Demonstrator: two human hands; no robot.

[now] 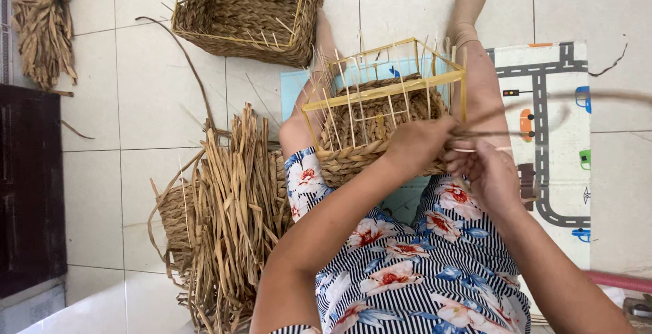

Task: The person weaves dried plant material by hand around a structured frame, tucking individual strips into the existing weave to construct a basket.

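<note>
Basket: half-woven basket (380, 127) on a yellow wire frame rests on the person's lap, centre of the scene.
Done: woven base and a low band of wall.
Left: upper frame bare, thin uprights exposed.
Left hand (415, 145): pressed on the near rim.
Right hand (490, 174): closed around a dried strand (543, 106) running right.
Supply: loose straw pile (224, 218), left; finished basket (248, 11), far.

We sit on a home's white tiled floor (136, 178), a road-patterned children's play mat (550, 103) beside us, dried straw bundles (227, 205) and a finished woven basket (248, 8) nearby.
</note>
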